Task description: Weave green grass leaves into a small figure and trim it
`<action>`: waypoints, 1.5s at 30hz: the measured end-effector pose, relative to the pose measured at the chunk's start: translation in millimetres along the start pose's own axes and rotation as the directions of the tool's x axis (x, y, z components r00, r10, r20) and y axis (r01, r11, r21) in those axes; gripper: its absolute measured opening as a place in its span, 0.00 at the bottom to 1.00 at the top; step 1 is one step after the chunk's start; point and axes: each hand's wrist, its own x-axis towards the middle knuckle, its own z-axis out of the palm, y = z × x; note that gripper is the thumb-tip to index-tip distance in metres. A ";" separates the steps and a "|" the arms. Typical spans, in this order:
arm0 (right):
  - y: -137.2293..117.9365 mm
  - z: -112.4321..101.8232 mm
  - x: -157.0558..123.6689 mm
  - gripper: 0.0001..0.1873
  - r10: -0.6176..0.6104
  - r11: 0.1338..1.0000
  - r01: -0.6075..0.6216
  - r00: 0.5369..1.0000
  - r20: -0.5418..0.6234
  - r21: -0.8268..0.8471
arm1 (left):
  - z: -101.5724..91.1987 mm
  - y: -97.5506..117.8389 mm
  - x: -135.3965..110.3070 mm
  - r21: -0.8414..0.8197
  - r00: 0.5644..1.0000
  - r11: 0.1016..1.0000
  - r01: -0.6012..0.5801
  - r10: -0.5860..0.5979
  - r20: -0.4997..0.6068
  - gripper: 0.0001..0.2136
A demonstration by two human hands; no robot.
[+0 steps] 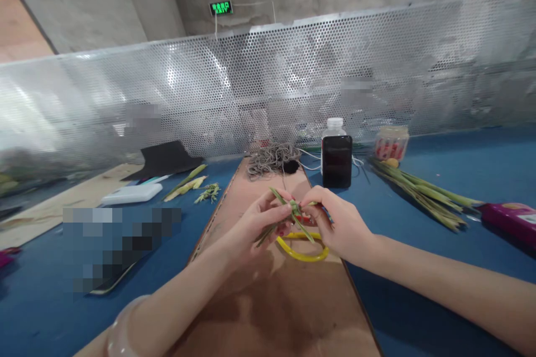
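Narrow green leaf strips (304, 228) cross in a small knot-like bundle between my two hands. My left hand (256, 222) pinches the bundle from the left, thumb on top, with strip ends poking out below and above. From the right, my right hand (341, 223) has thumb and forefinger closed at the knot. A thin, partly blue item shows among its fingers; I cannot make out what it is. Under the hands, a yellow loop (304, 256) rests on the cardboard (268, 307), with something red beside it, mostly covered by the fingers.
Tangled grey cord (272, 160) lies at the cardboard's far end. A black phone (337, 162) leans upright against a bottle (335, 124). Long leaves (422, 189), a jar (392, 144) and a purple packet (511, 222) sit right; a white case (132, 194) and leaf scraps (186, 187) left.
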 end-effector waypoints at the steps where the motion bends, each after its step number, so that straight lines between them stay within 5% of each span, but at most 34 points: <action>1: 0.5 0.4 -0.4 0.07 -0.006 1.000 0.006 1.000 0.002 -0.003 | 1.7 0.3 -0.8 0.031 1.000 0.999 -0.008 0.008 0.002 0.10; 11: -2.0 2.3 -2.2 0.07 0.035 0.999 -0.035 0.999 0.033 0.008 | 11.7 4.7 -3.5 0.269 0.995 0.958 -0.098 0.098 0.015 0.10; 20: 1.0 2.7 -2.3 0.07 -0.031 0.999 0.030 0.999 0.036 0.028 | 3.8 1.3 -2.3 0.198 0.993 0.975 -0.099 0.083 0.086 0.11; 31: 10.1 -3.5 2.1 0.08 -0.105 0.985 0.098 0.994 0.043 0.143 | 6.7 2.3 -3.8 0.128 0.999 0.992 -0.020 0.014 0.044 0.08; 35: 11.5 -7.9 9.1 0.07 0.033 0.958 -0.071 0.990 0.140 0.278 | 4.1 -1.9 -1.7 0.018 0.998 0.999 0.027 -0.028 0.055 0.12; 38: 11.5 -10.2 15.1 0.05 0.151 0.848 -0.276 0.944 0.293 0.452 | 3.7 -2.4 -1.4 -0.024 0.997 0.999 0.038 -0.036 0.074 0.12; 41: 13.2 -13.2 19.8 0.03 0.161 0.745 -0.393 0.890 0.427 0.539 | 4.8 -2.0 -2.8 -0.020 0.996 0.997 0.070 -0.069 0.051 0.10; 45: 17.1 -15.7 22.0 0.02 0.153 0.694 -0.430 0.872 0.466 0.577 | 6.7 -2.5 -4.5 0.024 0.991 0.994 0.105 -0.107 0.079 0.11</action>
